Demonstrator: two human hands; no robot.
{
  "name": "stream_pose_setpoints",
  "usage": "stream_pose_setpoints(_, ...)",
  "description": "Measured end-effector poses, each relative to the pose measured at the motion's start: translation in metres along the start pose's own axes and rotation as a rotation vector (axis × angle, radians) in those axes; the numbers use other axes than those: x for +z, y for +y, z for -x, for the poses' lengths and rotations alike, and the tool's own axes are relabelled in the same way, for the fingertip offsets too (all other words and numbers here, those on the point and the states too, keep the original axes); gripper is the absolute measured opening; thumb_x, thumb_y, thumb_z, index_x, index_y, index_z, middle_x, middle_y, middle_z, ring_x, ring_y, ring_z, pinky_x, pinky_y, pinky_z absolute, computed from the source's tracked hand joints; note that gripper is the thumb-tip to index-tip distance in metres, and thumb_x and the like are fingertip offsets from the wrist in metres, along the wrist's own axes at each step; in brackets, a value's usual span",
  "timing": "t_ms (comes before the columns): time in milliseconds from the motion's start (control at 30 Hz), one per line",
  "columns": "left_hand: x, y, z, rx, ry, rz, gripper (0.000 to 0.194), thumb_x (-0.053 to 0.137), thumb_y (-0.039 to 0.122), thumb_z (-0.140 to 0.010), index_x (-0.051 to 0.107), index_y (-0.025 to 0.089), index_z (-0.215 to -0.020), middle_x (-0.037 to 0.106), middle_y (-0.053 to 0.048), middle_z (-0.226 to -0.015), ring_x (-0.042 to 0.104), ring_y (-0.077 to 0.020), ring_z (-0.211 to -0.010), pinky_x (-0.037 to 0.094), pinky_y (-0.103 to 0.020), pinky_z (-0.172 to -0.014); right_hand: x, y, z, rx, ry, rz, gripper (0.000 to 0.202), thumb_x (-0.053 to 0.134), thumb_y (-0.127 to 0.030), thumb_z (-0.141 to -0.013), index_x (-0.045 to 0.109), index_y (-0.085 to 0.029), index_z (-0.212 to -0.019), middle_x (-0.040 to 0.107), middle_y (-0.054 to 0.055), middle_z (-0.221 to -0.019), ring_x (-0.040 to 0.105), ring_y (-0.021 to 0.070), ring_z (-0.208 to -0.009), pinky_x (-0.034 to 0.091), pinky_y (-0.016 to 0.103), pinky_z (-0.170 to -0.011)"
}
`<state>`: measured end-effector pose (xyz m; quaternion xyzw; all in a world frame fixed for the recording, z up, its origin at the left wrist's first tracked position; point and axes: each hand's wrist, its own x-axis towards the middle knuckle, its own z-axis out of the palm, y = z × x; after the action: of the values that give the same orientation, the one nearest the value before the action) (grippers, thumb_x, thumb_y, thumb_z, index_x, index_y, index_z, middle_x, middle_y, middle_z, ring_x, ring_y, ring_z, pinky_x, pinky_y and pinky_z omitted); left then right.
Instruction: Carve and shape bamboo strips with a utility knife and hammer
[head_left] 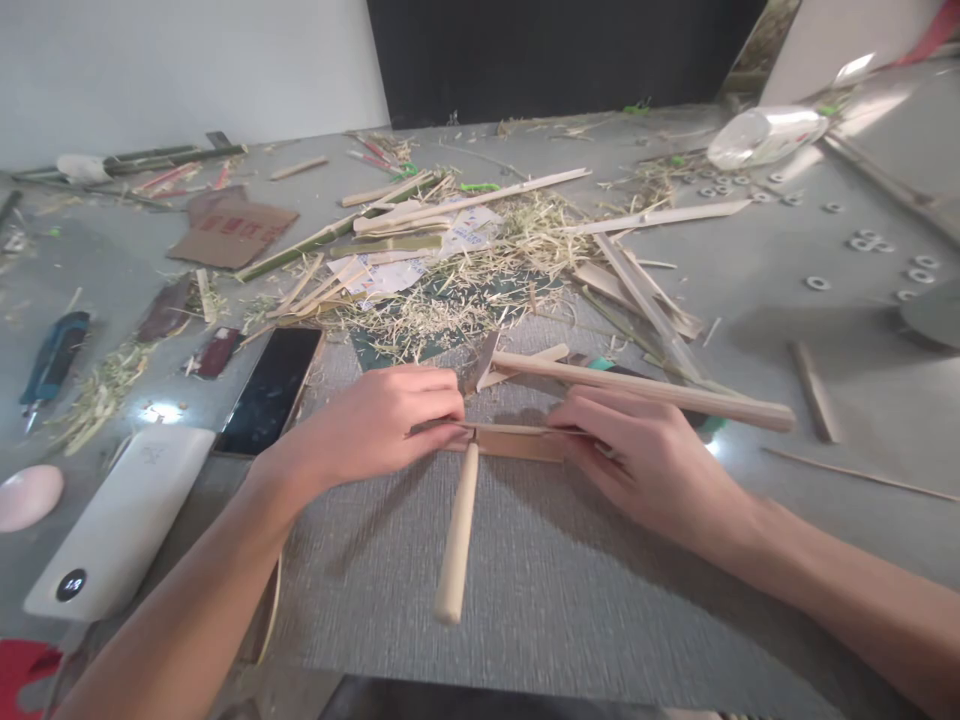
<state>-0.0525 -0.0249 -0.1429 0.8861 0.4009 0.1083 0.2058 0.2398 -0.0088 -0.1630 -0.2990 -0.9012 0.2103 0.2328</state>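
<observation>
A flat wooden strip (520, 444) spans the gap between my two hands, low over the grey mat. My left hand (375, 420) is closed on its left end, thumb against fingers. At the right end, my right hand (637, 435) pinches the strip, its fingertips partly hidden. A tool with a round wooden handle (457, 540) points toward me. Its upper end meets the strip beside my left fingertips, and its working end cannot be made out. Just beyond my hands lies a hammer with a wooden handle (675, 393), angled to the right.
Wood shavings (420, 320) and bamboo pieces (322, 240) cover the middle back. Left are a phone (271, 388), a white power bank (124, 520) and a blue-handled tool (56, 355). Several white rings (817, 284) and a clear bottle (765, 137) lie at the right.
</observation>
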Motion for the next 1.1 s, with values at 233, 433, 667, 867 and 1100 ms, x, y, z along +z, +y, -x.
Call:
stream_pose_setpoints(233,0.002,0.014,0.002,-0.142,0.219,-0.035,0.023,0.047,0.029,-0.111,0.061,0.020,-0.096,0.057,0.005,-0.067,0.054,-0.0119,-0.057,0.034,-0.026,-0.056,-0.011,0.000,-0.004,0.417,0.486,-0.368,0.031,0.072,-0.042,-0.095,0.050,-0.029,-0.112,0.060,0.004,-0.098,0.059,0.0172,-0.073,0.048,0.030,-0.054)
stream_pose_setpoints(433,0.015,0.035,-0.005,-0.134,0.361,-0.333,0.025,0.046,0.025,-0.110,0.060,0.019,-0.090,0.065,0.001,-0.073,0.059,-0.0141,-0.064,0.036,-0.029,-0.058,-0.014,-0.015,-0.005,0.579,-0.139,-0.977,0.048,0.040,-0.060,-0.108,0.063,-0.021,-0.090,0.058,0.002,-0.074,0.047,0.0112,-0.054,0.032,0.024,-0.043)
stream_pose_setpoints(667,0.027,0.042,-0.009,-0.160,0.348,-0.334,0.025,0.046,0.024,-0.110,0.060,0.019,-0.090,0.062,0.002,-0.069,0.057,-0.0144,-0.061,0.035,-0.030,-0.058,-0.007,-0.037,-0.004,0.639,-0.407,-1.164,0.030,0.070,-0.046,-0.097,0.063,-0.020,-0.111,0.063,-0.002,-0.073,0.053,0.0097,-0.057,0.040,0.022,-0.051)
stream_pose_setpoints(867,0.030,0.039,-0.011,-0.199,0.342,-0.187,0.026,0.045,0.024,-0.109,0.058,0.019,-0.087,0.056,0.003,-0.066,0.048,-0.0130,-0.057,0.032,-0.029,-0.055,-0.010,-0.032,-0.004,0.558,-0.348,-1.152,0.020,0.063,-0.039,-0.102,0.064,-0.020,-0.109,0.053,-0.006,-0.066,0.045,0.0082,-0.052,0.035,0.021,-0.047)
stream_pose_setpoints(1100,0.016,0.041,-0.010,-0.373,0.313,0.228,0.046,0.046,0.034,-0.110,0.045,0.020,-0.066,0.048,0.006,-0.053,0.041,-0.0083,-0.047,0.030,-0.026,-0.051,-0.016,-0.032,-0.003,0.529,-0.338,-0.972,0.019,0.057,-0.034,-0.105,0.061,-0.019,-0.095,0.056,-0.004,-0.072,0.046,0.0080,-0.057,0.036,0.023,-0.050)
